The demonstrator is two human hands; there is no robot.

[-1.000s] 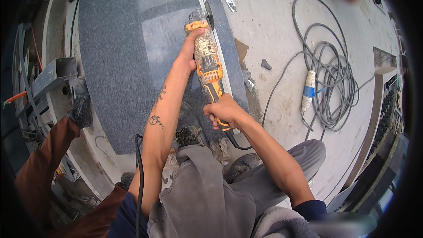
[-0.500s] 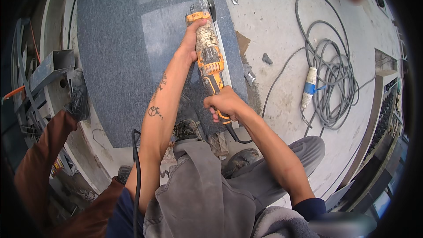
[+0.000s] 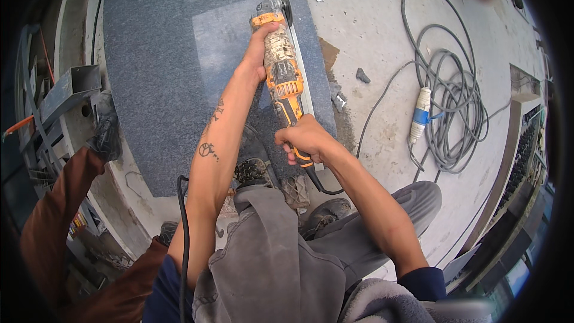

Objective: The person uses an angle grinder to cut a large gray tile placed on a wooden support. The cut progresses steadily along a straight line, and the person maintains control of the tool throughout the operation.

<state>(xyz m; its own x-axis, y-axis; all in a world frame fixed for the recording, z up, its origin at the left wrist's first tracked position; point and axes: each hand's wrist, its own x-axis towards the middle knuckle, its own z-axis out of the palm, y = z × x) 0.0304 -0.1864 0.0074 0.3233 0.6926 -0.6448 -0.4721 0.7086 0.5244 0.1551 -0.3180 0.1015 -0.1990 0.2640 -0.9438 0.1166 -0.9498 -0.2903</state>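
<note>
Both my hands grip an orange and black angle grinder (image 3: 281,54), its worn body pointing away from me. My left hand (image 3: 257,51) is wrapped round the front of the body, just behind the gear head. Farther back, my right hand (image 3: 306,138) closes round the rear handle, where the power cord leaves. The dark cutting disc (image 3: 286,6) stands on edge on the grinder's right side, along a pale metal straightedge (image 3: 302,78). That strip lies lengthwise near the right edge of a dark grey stone slab (image 3: 149,72). Whether the disc touches the slab is hard to tell.
A coiled grey cable (image 3: 451,113) with a white and blue connector (image 3: 421,113) lies on the concrete floor at right. Left of the slab are a metal box tube (image 3: 84,84) and another person's brown-trousered leg (image 3: 63,197). Rubble (image 3: 362,75) sits beside the slab.
The grinder and my hands stay almost in place along the straightedge, with only a very slight shift in the view. Both hands keep their hold.
</note>
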